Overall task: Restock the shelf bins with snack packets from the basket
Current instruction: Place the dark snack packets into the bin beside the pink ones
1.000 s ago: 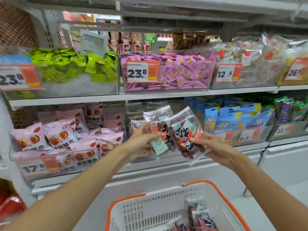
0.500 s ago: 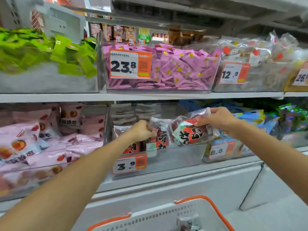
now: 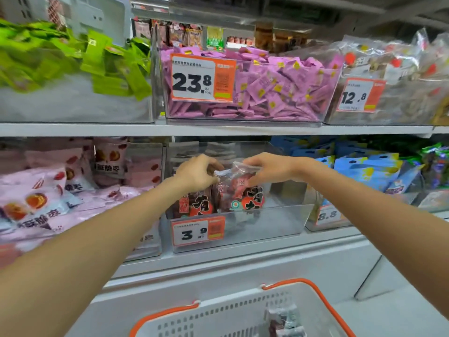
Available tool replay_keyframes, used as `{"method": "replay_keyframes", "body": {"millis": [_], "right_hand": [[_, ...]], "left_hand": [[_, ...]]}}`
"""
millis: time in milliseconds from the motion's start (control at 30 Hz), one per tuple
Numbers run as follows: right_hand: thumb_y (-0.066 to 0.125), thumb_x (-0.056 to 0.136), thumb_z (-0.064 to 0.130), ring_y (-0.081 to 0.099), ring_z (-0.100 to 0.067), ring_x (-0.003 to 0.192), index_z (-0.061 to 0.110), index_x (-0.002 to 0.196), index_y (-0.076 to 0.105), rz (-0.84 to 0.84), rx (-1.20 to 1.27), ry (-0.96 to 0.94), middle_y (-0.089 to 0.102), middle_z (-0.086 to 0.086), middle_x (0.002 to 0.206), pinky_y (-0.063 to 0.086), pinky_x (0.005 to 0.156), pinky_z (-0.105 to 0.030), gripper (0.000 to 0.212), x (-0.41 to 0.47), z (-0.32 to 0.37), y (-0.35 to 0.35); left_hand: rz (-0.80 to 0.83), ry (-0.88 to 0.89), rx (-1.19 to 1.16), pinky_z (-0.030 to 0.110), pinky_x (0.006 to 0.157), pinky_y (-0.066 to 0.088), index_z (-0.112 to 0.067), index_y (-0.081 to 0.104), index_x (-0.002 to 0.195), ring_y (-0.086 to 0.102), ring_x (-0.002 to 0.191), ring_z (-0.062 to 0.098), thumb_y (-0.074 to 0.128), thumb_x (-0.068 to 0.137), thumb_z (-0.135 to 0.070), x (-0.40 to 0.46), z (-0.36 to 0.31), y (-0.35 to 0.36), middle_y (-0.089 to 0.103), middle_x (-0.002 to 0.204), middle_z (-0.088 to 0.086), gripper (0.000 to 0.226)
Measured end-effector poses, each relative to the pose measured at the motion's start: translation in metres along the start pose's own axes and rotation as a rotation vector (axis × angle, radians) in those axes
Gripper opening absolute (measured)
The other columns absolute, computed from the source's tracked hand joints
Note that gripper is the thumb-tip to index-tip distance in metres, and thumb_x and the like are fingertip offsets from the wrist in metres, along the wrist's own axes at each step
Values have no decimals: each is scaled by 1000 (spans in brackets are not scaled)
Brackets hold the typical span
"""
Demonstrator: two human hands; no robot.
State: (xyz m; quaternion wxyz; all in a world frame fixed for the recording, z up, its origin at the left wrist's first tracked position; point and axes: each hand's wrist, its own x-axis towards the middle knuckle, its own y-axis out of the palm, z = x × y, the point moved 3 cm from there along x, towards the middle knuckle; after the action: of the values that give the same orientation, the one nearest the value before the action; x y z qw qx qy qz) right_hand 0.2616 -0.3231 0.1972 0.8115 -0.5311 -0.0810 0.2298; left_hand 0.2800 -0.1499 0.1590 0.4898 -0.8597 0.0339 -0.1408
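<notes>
Both my hands reach into a clear plastic bin (image 3: 279, 220) on the lower shelf, tagged 3.9. My left hand (image 3: 196, 172) pinches the top of a clear snack packet with red and black print (image 3: 199, 203) standing at the bin's left. My right hand (image 3: 269, 166) grips the top of a second such packet (image 3: 247, 193) just to its right, upright inside the bin. The white basket with orange rim (image 3: 218, 317) sits below, with a few more packets (image 3: 284, 322) in it.
Neighbouring lower bins hold pink packets (image 3: 48, 190) on the left and blue packets (image 3: 369, 166) on the right. The upper shelf carries bins of green (image 3: 73, 59), purple (image 3: 279, 88) and clear-wrapped snacks (image 3: 393, 76). A shelf board (image 3: 218, 129) runs just above my hands.
Both hands have carried the packets from in front of the shelf into the 3.9 bin and lowered them upright. The view has moved closer to the shelf.
</notes>
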Motion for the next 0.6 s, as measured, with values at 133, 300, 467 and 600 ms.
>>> {"method": "replay_keyframes", "body": {"millis": [133, 300, 467, 600], "right_hand": [[69, 84, 20, 52, -27, 117, 16, 130, 49, -169, -78, 128, 53, -7, 127, 43, 91, -32, 50, 7, -18, 9], [62, 89, 16, 57, -27, 112, 17, 122, 58, -250, -256, -49, 63, -6, 120, 45, 94, -38, 33, 0, -13, 12], [61, 86, 6, 58, -30, 101, 14, 108, 63, -225, -445, 36, 66, -10, 107, 47, 82, -36, 24, -2, -24, -13], [63, 83, 3, 55, -29, 114, 12, 120, 62, -273, -244, 67, 61, -11, 122, 40, 92, -30, 38, -4, -45, 17]], "left_hand": [[-16, 6, 62, 35, 94, 49, -23, 62, 123, 62, 105, 12, 73, 82, -26, -7, 0, -3, 68, 113, -5, 43], [-158, 30, 148, 27, 77, 50, -23, 66, 113, 63, 93, 10, 65, 86, -10, -10, -13, -1, 70, 98, -8, 29], [-209, 0, 154, 28, 73, 45, -24, 62, 108, 63, 96, 15, 58, 86, -2, -10, -7, 11, 69, 99, -8, 32], [-152, 3, 228, 33, 82, 43, -21, 56, 117, 58, 101, 22, 60, 86, -14, -5, -11, 17, 65, 107, 0, 32]]}}
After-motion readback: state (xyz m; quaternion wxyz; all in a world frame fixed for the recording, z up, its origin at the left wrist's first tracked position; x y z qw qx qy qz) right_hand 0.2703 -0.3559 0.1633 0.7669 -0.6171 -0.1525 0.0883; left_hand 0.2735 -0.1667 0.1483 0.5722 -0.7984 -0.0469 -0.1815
